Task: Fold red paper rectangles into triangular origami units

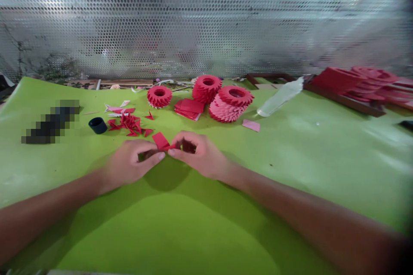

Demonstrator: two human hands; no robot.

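Between thumb and fingers, my left hand (134,161) and my right hand (201,154) pinch a small folded piece of red paper (168,148), their fingertips close together. Just past the fingertips shows a flat red paper rectangle (160,140); whether it joins the held piece I cannot tell. Beyond my left hand lies a loose heap of folded red paper triangles (129,123), with a dark blue cap-like ring (97,125) beside it. A stack of red paper rectangles (189,108) rests farther back.
Behind stand a small red ring of folded paper (159,96), a taller red one (207,89) and a red-and-pink one (230,104). A pink slip (251,125) and a clear plastic bottle-like thing (280,96) lie rightward. A brown tray (351,101) holds red paper pieces. Perforated metal sheeting (206,21) closes the back.
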